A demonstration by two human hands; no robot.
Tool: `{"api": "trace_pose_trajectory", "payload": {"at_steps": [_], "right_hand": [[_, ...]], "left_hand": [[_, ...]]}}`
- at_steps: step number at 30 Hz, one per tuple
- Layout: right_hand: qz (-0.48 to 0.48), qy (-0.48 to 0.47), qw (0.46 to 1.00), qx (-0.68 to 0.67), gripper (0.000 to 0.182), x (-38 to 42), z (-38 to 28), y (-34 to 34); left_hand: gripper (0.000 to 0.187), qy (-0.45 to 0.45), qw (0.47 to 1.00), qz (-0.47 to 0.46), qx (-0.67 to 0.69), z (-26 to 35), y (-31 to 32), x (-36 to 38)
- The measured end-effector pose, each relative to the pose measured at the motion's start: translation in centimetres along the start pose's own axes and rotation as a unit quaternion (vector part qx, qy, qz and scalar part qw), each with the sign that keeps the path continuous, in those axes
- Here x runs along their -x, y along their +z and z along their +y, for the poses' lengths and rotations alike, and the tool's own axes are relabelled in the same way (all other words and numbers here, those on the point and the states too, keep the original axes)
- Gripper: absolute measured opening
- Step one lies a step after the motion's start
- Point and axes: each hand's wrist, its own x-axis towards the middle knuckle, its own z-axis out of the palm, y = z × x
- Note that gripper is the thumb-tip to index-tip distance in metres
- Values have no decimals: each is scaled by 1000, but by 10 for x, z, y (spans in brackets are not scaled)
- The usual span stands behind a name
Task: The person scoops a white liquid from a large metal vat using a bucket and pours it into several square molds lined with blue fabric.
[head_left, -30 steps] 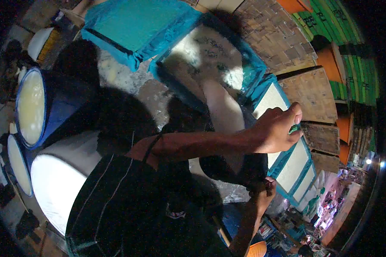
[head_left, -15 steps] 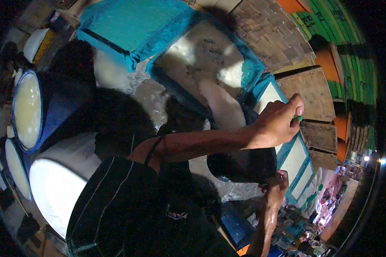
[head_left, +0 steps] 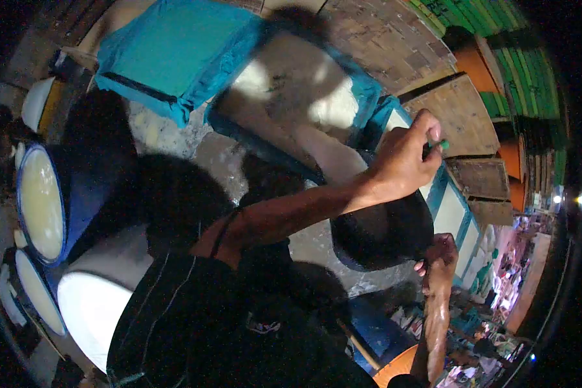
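A dark bucket (head_left: pixel 385 236) is tipped over, and a thick pale stream of liquid (head_left: pixel 333 158) runs from it into a tray lined with blue cloth (head_left: pixel 265 145). My left hand (head_left: pixel 404 158) is closed round a small green grip (head_left: pixel 441 145), seemingly the bucket's handle; its join to the bucket is hidden behind my hand and forearm. At the bucket's lower end my right hand (head_left: pixel 440 258) has its fingers curled on the edge of the base. Whitish liquid and foam lie in the tray, partly in shadow.
Beside the tray stands a frame covered with turquoise cloth (head_left: pixel 181 55). Blue barrels holding pale liquid (head_left: pixel 42 200) and a white tub (head_left: pixel 94 317) are at left. Woven panels (head_left: pixel 385 35), wooden boards (head_left: pixel 456 116) and more cloth-lined trays (head_left: pixel 449 204) line the right.
My right hand and the bucket have shifted right in view, and my right hand sits higher. The stream still falls into the tray. The surroundings have slid left as the camera turned.
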Motion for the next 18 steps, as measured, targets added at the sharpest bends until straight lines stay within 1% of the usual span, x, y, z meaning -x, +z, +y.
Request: {"api": "trace_pose_trajectory", "payload": {"at_steps": [1, 2, 3, 4, 5, 6, 7, 8, 9, 10, 11, 12, 13, 14, 15, 16, 17, 18], "right_hand": [[-8, 8, 1000, 17, 8, 4, -5, 2], [2, -12, 1000, 5, 11, 1, 3, 2], [5, -11, 1000, 0, 11, -1, 5, 0], [-3, -23, 1000, -9, 11, -4, 6, -1], [-11, -36, 999, -19, 11, -7, 6, 0], [-15, -33, 999, 5, 5, -9, 1, 2], [-12, -32, 999, 0, 5, -13, 0, 3], [-21, -31, 999, -1, 3, -16, 1, 2], [-30, -31, 999, -2, 3, -18, 1, 3], [-37, -48, 998, 4, 6, -19, -3, 4], [-32, -44, 999, -2, 6, -21, -7, 7], [-19, -49, 999, -11, 7, -21, -10, 12], [-5, -54, 998, -19, 9, -23, -14, 15], [-41, -52, 998, -11, 14, -29, -17, 10], [-35, -45, 998, -17, 14, -33, -21, 10], [-43, -41, 998, -17, 14, -36, -24, 10], [-52, -38, 998, -17, 15, -37, -28, 12], [-43, -32, 998, -25, 15, -37, -34, 15]], "left_hand": [[29, 0, 1000, -8, 3, 4, -5, 1], [29, -9, 999, -11, -30, 7, -12, 1], [29, -16, 998, -13, -63, 11, -15, 0], [28, 19, 999, 22, -31, -3, -10, 0], [28, 20, 999, 17, -31, -7, -11, 0], [27, 10, 999, 24, -43, -10, -12, 1], [27, 0, 998, 32, -55, -12, -14, 1], [27, -14, 999, 27, -13, -14, -17, 1], [27, -6, 999, 38, -38, -16, -20, 0], [27, -29, 998, 35, -47, -19, -24, -2], [27, -52, 997, 31, -56, -23, -27, -5], [26, -10, 997, 57, -58, -26, -28, -8], [25, -15, 996, 55, -69, -30, -31, -9], [25, -11, 995, 62, -72, -36, -32, -12], [25, -7, 995, 69, -74, -36, -33, -15], [26, -39, 996, 51, -63, -36, -38, -14], [24, -42, 994, 57, -81, -40, -39, -16], [23, -14, 995, 73, -72, -47, -43, -19]]}}
